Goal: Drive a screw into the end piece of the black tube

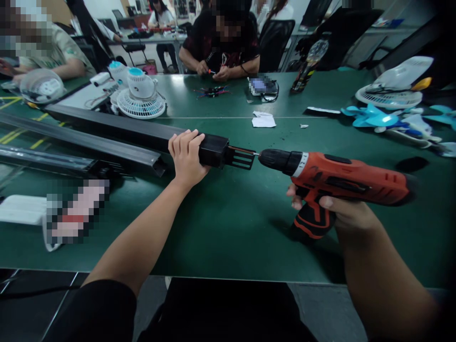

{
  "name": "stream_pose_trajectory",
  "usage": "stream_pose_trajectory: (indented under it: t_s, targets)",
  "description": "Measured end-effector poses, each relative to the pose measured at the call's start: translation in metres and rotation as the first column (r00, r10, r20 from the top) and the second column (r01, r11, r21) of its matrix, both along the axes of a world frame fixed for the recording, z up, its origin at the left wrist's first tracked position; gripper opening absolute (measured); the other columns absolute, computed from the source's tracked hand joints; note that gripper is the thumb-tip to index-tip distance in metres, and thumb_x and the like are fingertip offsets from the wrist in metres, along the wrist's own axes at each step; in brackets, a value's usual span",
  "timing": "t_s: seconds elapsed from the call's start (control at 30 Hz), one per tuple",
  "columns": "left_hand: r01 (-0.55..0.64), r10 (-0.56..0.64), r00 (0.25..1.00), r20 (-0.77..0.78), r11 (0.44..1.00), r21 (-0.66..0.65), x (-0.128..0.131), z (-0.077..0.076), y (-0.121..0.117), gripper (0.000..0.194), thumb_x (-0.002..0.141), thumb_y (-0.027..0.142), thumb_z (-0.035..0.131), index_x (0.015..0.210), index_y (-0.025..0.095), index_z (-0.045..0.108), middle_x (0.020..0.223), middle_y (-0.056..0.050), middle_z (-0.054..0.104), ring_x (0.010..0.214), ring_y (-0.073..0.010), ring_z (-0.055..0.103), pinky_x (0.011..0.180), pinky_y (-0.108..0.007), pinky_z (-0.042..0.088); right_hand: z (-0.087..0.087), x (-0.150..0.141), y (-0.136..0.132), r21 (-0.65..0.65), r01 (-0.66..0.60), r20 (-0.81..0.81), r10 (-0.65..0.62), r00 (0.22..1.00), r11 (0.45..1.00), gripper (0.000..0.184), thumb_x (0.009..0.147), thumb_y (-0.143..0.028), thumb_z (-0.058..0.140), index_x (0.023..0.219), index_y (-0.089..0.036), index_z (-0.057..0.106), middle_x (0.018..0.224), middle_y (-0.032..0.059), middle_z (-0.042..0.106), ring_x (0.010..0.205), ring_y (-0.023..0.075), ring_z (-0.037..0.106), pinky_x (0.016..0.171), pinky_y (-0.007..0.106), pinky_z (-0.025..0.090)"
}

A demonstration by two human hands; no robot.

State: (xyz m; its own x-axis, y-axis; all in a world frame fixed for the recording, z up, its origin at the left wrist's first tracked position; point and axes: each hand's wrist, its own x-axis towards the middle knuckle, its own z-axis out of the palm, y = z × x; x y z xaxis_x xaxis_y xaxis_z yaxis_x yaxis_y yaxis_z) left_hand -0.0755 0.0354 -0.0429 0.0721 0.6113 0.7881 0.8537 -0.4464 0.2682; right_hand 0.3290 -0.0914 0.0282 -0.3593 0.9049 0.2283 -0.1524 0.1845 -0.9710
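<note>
My left hand (pixel 187 156) is wrapped over a long black square tube (pixel 135 126) near its right end. The tube lies on the green table, and a slotted black end piece (pixel 242 157) sticks out of it. In my right hand (pixel 351 213) is an orange and black cordless drill (pixel 338 173), gripped by its handle and pointing left. The drill's bit reaches the outer edge of the slotted piece; whether they touch I cannot tell. Beside the held tube, closer to me, lie a second black profile (pixel 117 147) and another black bar (pixel 46 159).
Small white fans (pixel 140 97) stand at the back left. Blue fan blades (pixel 370 116) and a white fan part (pixel 390 97) lie at the right. A bottle (pixel 309 66) stands near a person (pixel 221 47) across the table (pixel 231 228). White paper (pixel 263 119) lies mid-table.
</note>
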Motion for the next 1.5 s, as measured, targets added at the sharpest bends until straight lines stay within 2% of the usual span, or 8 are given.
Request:
stream_pose_trajectory:
  t_s: [0.33, 0.57, 0.73, 0.9, 1.03, 1.2, 1.37, 1.5]
  targets:
    - [0.004, -0.004, 1.0, 0.002, 1.0, -0.013, 0.0, 0.001, 0.0, 0.069, 0.095, 0.049, 0.083, 0.16, 0.03, 0.068, 0.171, -0.021, 0.076, 0.174, -0.0517, 0.061, 0.155, -0.079, 0.026, -0.01, 0.01, 0.0, -0.059, 0.008, 0.002, -0.008, 1.0, 0.998, 0.049, 0.094, -0.054, 0.113, 0.135, -0.032, 0.096, 0.116, 0.0106, 0.094, 0.074, 0.0226, 0.082, 0.065, 0.039, 0.078]
    - [-0.008, 0.009, 1.0, 0.018, 1.0, -0.028, 0.001, 0.004, -0.001, 0.066, 0.094, 0.043, 0.083, 0.157, 0.03, 0.069, 0.169, -0.021, 0.078, 0.173, -0.0511, 0.063, 0.156, -0.08, 0.025, -0.003, 0.005, 0.0, -0.025, -0.03, -0.008, 0.03, 1.0, 0.999, 0.045, 0.095, -0.052, 0.112, 0.13, -0.027, 0.097, 0.113, 0.0131, 0.098, 0.07, 0.0239, 0.086, 0.058, 0.037, 0.076]
    - [0.03, -0.028, 0.999, 0.036, 0.998, -0.064, 0.002, 0.006, -0.003, 0.068, 0.093, 0.043, 0.083, 0.158, 0.028, 0.07, 0.17, -0.022, 0.076, 0.175, -0.0535, 0.06, 0.154, -0.083, 0.025, -0.005, 0.007, 0.0, -0.028, -0.058, -0.004, 0.058, 0.998, 0.998, 0.05, 0.097, -0.051, 0.109, 0.141, -0.031, 0.096, 0.129, 0.0171, 0.1, 0.074, 0.0286, 0.092, 0.057, 0.04, 0.078]
    - [-0.002, 0.003, 1.0, 0.022, 1.0, -0.019, 0.002, 0.003, -0.001, 0.066, 0.094, 0.045, 0.084, 0.157, 0.029, 0.069, 0.169, -0.02, 0.078, 0.173, -0.051, 0.062, 0.156, -0.081, 0.025, -0.007, 0.009, -0.001, -0.073, -0.099, -0.039, 0.096, 0.995, 0.992, 0.054, 0.099, -0.048, 0.109, 0.15, -0.035, 0.094, 0.141, 0.0175, 0.1, 0.08, 0.0292, 0.096, 0.061, 0.039, 0.081]
    - [0.0, -0.001, 1.0, 0.006, 1.0, 0.015, 0.001, 0.001, 0.0, 0.067, 0.095, 0.047, 0.082, 0.158, 0.029, 0.069, 0.169, -0.021, 0.077, 0.173, -0.0506, 0.063, 0.155, -0.08, 0.026, -0.008, 0.009, 0.001, -0.048, -0.109, -0.047, 0.106, 0.993, 0.993, 0.051, 0.1, -0.046, 0.109, 0.146, -0.031, 0.096, 0.131, 0.0172, 0.101, 0.077, 0.0284, 0.096, 0.062, 0.039, 0.083]
    - [-0.006, 0.006, 1.0, -0.001, 1.0, -0.005, 0.001, 0.001, 0.0, 0.069, 0.094, 0.046, 0.083, 0.159, 0.03, 0.068, 0.17, -0.021, 0.076, 0.173, -0.0511, 0.061, 0.155, -0.08, 0.025, -0.008, 0.009, 0.003, -0.025, -0.121, -0.058, 0.12, 0.991, 0.992, 0.048, 0.102, -0.042, 0.108, 0.146, -0.028, 0.094, 0.122, 0.0142, 0.098, 0.066, 0.0233, 0.089, 0.049, 0.032, 0.075]
    - [-0.007, 0.007, 1.0, -0.012, 1.0, 0.024, 0.001, 0.0, 0.0, 0.069, 0.094, 0.046, 0.082, 0.159, 0.029, 0.067, 0.169, -0.02, 0.076, 0.172, -0.0496, 0.062, 0.155, -0.079, 0.026, -0.001, 0.0, 0.001, -0.019, -0.116, -0.076, 0.114, 0.991, 0.993, 0.053, 0.1, -0.042, 0.11, 0.148, -0.03, 0.092, 0.113, 0.0077, 0.094, 0.055, 0.013, 0.075, 0.059, 0.032, 0.075]
    - [-0.005, 0.006, 1.0, -0.02, 0.999, 0.036, 0.001, -0.001, 0.001, 0.069, 0.095, 0.047, 0.082, 0.159, 0.028, 0.067, 0.169, -0.021, 0.076, 0.172, -0.0496, 0.062, 0.154, -0.078, 0.026, 0.001, -0.006, 0.001, 0.003, -0.111, -0.073, 0.11, 0.991, 0.994, 0.041, 0.1, -0.044, 0.109, 0.135, -0.03, 0.095, 0.11, 0.0068, 0.091, 0.053, 0.0115, 0.071, 0.056, 0.031, 0.072]
